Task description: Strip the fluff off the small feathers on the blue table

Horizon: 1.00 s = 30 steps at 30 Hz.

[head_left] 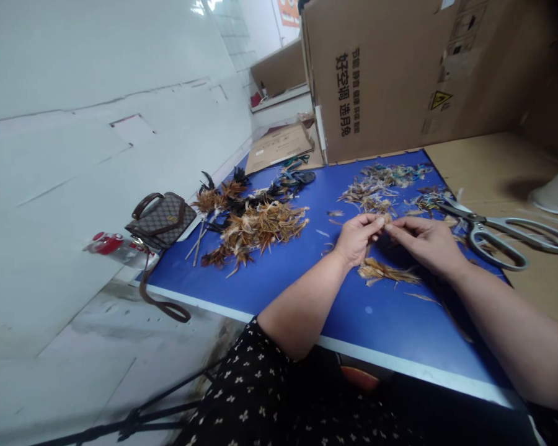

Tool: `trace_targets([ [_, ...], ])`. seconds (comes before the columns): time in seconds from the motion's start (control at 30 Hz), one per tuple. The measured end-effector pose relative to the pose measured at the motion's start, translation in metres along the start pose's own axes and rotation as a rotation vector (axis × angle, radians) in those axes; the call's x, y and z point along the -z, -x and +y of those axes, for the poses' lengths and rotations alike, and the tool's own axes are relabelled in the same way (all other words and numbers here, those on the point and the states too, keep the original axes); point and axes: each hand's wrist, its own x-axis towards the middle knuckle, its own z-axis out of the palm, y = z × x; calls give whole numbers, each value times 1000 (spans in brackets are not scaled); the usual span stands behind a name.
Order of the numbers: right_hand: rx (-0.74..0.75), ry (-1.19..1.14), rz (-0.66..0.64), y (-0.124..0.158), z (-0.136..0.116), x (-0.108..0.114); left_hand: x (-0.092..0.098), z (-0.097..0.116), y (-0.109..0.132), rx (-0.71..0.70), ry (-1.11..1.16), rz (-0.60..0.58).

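My left hand (357, 238) and my right hand (428, 243) meet over the blue table, thumbs and fingertips pinched together. Between them is a small tan feather (387, 218), mostly covered by the fingers. Just below the hands lies a small bunch of golden-brown feathers (385, 271). Beyond them spreads a loose heap of greyish and tan feathers (376, 184). Large metal scissors (486, 228) rest to the right of my right hand, handles toward the right edge. Left of my left hand is a big pile of golden-brown feathers (260, 228).
Black and brown feather bunches (223, 197) lie farther left on the blue table (302, 279). A patterned handbag (165, 217) and a red-capped bottle (116, 246) stand at its left edge. A large cardboard box (390, 74) rises behind; a flat cardboard piece (279, 148) lies at the back.
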Motion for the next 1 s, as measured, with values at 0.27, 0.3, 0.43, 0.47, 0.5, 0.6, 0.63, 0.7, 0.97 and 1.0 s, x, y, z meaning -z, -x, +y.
trace_targets([
  [0.27, -83, -9, 275, -3, 8, 9, 7, 13, -5, -41, 174, 153],
  [0.3, -95, -19, 312, -4, 9, 10, 7, 14, -5, -44, 190, 157],
  [0.43, -131, -124, 277, -5, 10, 10, 3, 12, -4, -45, 182, 170],
  [0.47, -135, -155, 234, -5, 10, 9, 2, 10, -3, -42, 163, 176],
  [0.5, -136, -183, 189, -5, 10, 8, 1, 9, -3, -37, 140, 178],
  [0.6, -118, -227, 76, -3, 10, 6, -2, 2, -2, -36, 65, 142],
  [0.63, -108, -230, 50, -3, 10, 6, -3, 1, -2, -47, 44, 121],
  [0.7, -88, -224, 14, -2, 9, 6, -4, -1, -1, -82, 16, 80],
  [0.97, -28, -182, -44, -2, 6, 6, -8, 5, 6, -128, -50, -49],
  [1.0, -26, -177, -47, -2, 6, 6, -8, 6, 6, -126, -48, -57],
])
